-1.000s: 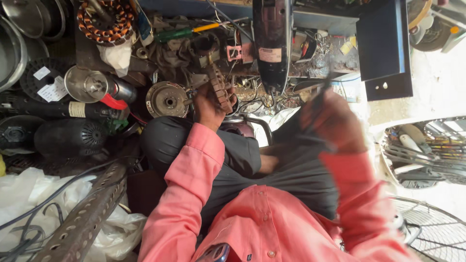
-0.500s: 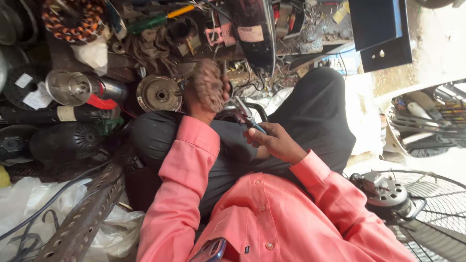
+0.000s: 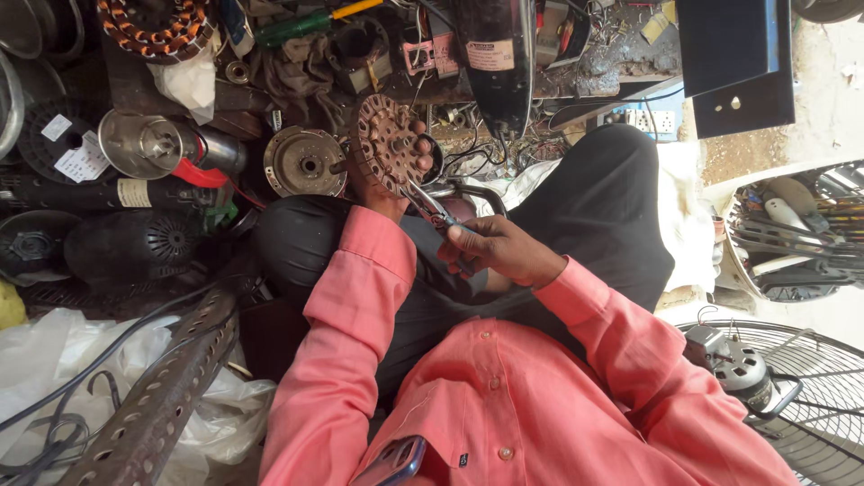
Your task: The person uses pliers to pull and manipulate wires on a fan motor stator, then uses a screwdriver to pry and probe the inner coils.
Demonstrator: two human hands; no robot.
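Since half a second ago, both hands sit slightly lower over the lap, grips unchanged. Left hand (image 3: pixel 382 184) clasps one round stator core (image 3: pixel 387 142), rust-brown, its face dotted with small holes, held tilted above the black-trousered knees. Right hand (image 3: pixel 499 250) is closed around one pair of pliers (image 3: pixel 430 209), tips touching the core's lower edge. One metal end bell (image 3: pixel 304 162) lies just beside it.
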